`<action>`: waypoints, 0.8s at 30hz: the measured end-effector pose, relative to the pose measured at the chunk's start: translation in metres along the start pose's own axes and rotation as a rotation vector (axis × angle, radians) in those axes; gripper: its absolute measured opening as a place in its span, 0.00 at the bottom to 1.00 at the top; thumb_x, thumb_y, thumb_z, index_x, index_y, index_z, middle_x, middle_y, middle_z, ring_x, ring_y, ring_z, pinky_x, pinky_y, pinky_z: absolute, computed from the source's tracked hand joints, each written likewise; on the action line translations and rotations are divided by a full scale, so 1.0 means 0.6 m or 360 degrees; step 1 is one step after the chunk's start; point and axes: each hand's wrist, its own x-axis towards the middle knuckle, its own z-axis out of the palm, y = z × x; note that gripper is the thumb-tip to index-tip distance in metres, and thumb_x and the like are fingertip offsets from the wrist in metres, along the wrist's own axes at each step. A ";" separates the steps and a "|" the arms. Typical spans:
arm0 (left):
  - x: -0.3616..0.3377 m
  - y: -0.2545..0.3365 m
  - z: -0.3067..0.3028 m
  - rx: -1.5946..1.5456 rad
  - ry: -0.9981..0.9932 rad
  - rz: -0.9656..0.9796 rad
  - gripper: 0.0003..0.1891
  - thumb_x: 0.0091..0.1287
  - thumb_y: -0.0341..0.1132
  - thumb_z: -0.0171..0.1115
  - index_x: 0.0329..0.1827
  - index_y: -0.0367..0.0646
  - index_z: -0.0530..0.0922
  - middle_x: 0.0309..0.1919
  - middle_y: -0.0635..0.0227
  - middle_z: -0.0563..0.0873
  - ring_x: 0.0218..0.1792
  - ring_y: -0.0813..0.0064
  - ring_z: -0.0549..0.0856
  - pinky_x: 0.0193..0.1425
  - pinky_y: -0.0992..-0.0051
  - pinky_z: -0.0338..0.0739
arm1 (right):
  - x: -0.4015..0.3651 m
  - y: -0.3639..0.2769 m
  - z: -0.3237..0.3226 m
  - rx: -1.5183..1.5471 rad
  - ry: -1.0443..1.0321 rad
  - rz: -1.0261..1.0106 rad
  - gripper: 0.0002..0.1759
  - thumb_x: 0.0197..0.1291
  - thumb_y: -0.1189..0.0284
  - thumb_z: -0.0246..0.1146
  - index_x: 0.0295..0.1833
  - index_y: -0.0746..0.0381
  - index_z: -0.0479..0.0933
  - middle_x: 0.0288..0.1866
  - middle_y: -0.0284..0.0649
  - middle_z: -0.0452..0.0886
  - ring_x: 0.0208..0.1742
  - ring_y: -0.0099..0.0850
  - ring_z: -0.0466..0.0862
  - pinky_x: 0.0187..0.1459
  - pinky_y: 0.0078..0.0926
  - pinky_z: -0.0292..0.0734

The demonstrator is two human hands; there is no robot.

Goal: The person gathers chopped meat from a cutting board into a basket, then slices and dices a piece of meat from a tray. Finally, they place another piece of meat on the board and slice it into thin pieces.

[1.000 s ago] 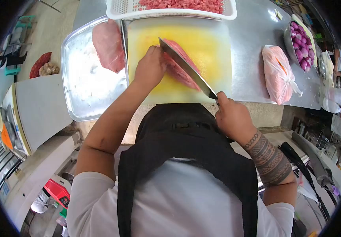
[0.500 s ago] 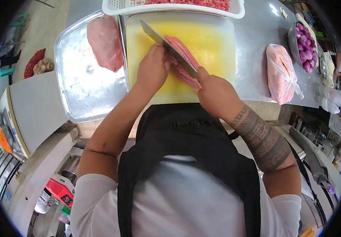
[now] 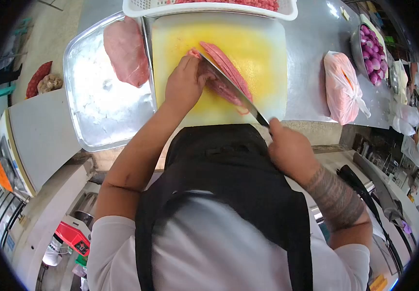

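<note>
A long knife lies slantwise through raw red meat on the yellow-stained cutting board. My right hand grips its handle, just off the board's near edge. With fingers bent, my left hand presses on the meat at the left side of the blade. Strips of meat lie along the blade's right side. Part of the meat is hidden under my left fingers and the knife.
Left of the board, a metal tray holds a larger slab of meat. A white basket of diced meat stands behind. To the right are a tied plastic bag and a bowl of peeled purple onions.
My right hand has drawn the knife back toward me and to the right, so less of the blade reaches past the meat. My left hand stays on the meat.
</note>
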 end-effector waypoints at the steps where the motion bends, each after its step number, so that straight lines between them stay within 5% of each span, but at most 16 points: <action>1: -0.001 0.002 -0.001 -0.0018 -0.0006 -0.0005 0.25 0.61 0.36 0.79 0.59 0.37 0.80 0.51 0.55 0.86 0.52 0.49 0.87 0.54 0.57 0.85 | -0.007 -0.001 0.005 -0.0030 -0.0009 0.0036 0.12 0.66 0.76 0.60 0.54 0.63 0.72 0.32 0.54 0.85 0.34 0.57 0.88 0.40 0.58 0.84; 6: -0.008 -0.006 0.011 0.0057 0.0067 0.0091 0.26 0.61 0.40 0.80 0.57 0.37 0.80 0.51 0.55 0.86 0.52 0.51 0.88 0.53 0.59 0.85 | 0.068 0.013 0.099 0.0218 0.0259 -0.0118 0.12 0.66 0.75 0.60 0.53 0.64 0.72 0.33 0.56 0.85 0.36 0.58 0.89 0.42 0.58 0.84; 14: -0.004 -0.009 -0.005 0.0008 -0.0017 0.0094 0.24 0.63 0.40 0.79 0.59 0.44 0.82 0.56 0.56 0.85 0.53 0.52 0.88 0.55 0.58 0.85 | 0.150 0.029 0.074 0.0431 0.0222 -0.0142 0.13 0.67 0.73 0.62 0.52 0.68 0.70 0.34 0.60 0.84 0.41 0.63 0.86 0.43 0.57 0.81; 19: 0.009 -0.020 -0.010 0.0187 -0.0047 0.0547 0.22 0.62 0.37 0.78 0.60 0.53 0.85 0.60 0.57 0.83 0.58 0.49 0.85 0.63 0.53 0.81 | 0.110 0.040 0.034 0.0576 0.0341 -0.0104 0.13 0.66 0.74 0.62 0.53 0.66 0.70 0.34 0.62 0.83 0.40 0.64 0.84 0.42 0.59 0.78; 24: -0.005 -0.018 -0.025 0.0439 -0.0207 0.0503 0.21 0.61 0.35 0.79 0.59 0.52 0.86 0.60 0.57 0.84 0.60 0.49 0.83 0.66 0.53 0.77 | 0.058 0.041 0.032 0.0464 0.0477 -0.0054 0.16 0.65 0.71 0.65 0.54 0.65 0.70 0.33 0.58 0.85 0.39 0.61 0.87 0.42 0.58 0.81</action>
